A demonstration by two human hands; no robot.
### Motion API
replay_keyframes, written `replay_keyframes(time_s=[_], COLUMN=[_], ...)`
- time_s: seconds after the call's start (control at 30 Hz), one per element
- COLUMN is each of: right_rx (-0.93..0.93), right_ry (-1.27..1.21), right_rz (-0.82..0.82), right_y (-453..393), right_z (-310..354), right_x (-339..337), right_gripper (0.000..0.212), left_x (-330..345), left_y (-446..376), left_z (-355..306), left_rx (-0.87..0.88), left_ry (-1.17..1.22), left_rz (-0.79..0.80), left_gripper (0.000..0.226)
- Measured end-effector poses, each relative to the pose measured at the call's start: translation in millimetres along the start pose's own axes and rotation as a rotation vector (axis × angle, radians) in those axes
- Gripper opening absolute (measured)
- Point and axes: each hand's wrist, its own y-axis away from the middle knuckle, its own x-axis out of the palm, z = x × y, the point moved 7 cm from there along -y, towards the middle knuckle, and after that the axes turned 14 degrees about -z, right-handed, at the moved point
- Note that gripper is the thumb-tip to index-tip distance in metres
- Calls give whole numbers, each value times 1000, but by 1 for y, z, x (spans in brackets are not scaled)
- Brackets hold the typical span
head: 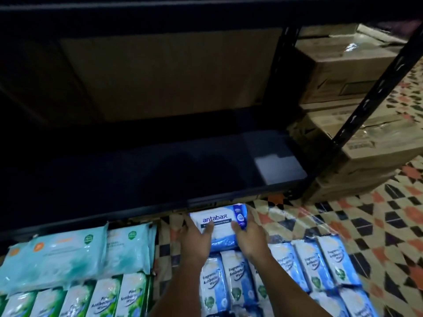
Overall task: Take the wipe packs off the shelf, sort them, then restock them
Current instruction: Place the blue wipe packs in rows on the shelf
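1. A blue-and-white "antabax" wipe pack (218, 226) is held between both hands: the left hand (197, 240) grips its left end with the fingers curled onto the top face, and the right hand (248, 236) grips its right end in the same way.
2. The pack is held just in front of the front edge of the dark shelf (160, 179), above the patterned floor (366, 225), with its label facing up.
3. The pack's long axis runs left to right, parallel to the shelf edge; the shelf lies straight ahead of the hands, and neither hand is clearly nearer to it.
4. The shelf board is seen bare, so a restocking move is judged to be a short push forward and slightly upward over the lip.
5. One pack is held. On the floor, about five blue "Fragrance Antibacterial" packs (309, 266) are counted in the nearest row, with more cut off below.
6. At the left, about four green pine packs (103, 298) stand in a row, and at least three pale teal packs (68, 255) lie behind them; exact totals cannot be told.
7. Stacked cardboard boxes (343, 72) are seen to the right of the shelf frame.
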Motion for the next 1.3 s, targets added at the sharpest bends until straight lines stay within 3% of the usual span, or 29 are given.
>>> replay_keyframes(time_s=[0.2, 0.4, 0.5, 0.63, 0.8, 0.9, 1.07, 1.13, 1.3], right_rx=[39, -14, -55, -127, -247, -355, -537, -595, -618], right_ry=[-191, -233, -248, -338, -491, -530, -601, -582, -537], right_rz=[7, -23, -74, -176, -330, -418, -534, -526, -289], right_y=[10, 38, 62, 92, 129, 152, 181, 188, 172], right_z=[22, 55, 78, 122, 198, 244, 315, 342, 394], right_x=[-13, -52, -86, -143, -229, -284, -359, -377, -374], right_gripper=[44, 40, 44, 62, 40, 38, 45, 53, 83], left_x=[-21, -59, -93, -150, -237, -291, -366, -387, -415], left_y=[-6, 10, 27, 59, 109, 140, 184, 185, 155], left_z=[-11, -36, -74, -143, -236, -291, -352, -368, -392], left_rx=[1, 71, 177, 326, 504, 645, 743, 735, 638], left_ry=[-3, -20, -68, -94, 49, 96, 280, 321, 284], left_rz=[-59, -91, -121, -211, -321, -417, -537, -554, -568], left_gripper=[90, 101, 108, 99, 107, 86, 63, 63, 79])
